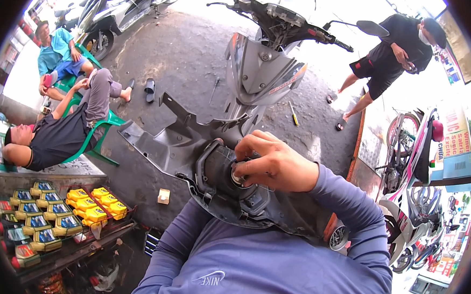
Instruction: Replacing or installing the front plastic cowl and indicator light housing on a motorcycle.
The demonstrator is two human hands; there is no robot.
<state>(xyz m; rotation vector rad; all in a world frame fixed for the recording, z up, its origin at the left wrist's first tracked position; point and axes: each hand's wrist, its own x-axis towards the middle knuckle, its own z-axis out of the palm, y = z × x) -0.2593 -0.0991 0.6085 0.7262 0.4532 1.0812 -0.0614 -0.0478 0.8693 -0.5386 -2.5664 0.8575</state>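
A dark grey plastic scooter body panel (163, 149) lies against my front, tilted up toward me. My right hand (274, 163) is over its middle, thumb and fingers pinched on a small round silvery part (238, 177) set in a dark round recess. What exactly this part is, I cannot make out. My left forearm (171, 242) passes under the panel, and the panel hides my left hand and its fingers. Just beyond the panel stands a scooter with a grey front fairing (258, 73) and an uncovered handlebar (273, 20).
A screwdriver with a yellow handle (295, 119) and a thin dark tool (214, 90) lie on the floor. Left, two people sit on green chairs (102, 131) above a shelf of yellow bottles (91, 207). One person (397, 56) stands at right, near parked motorbikes (410, 174).
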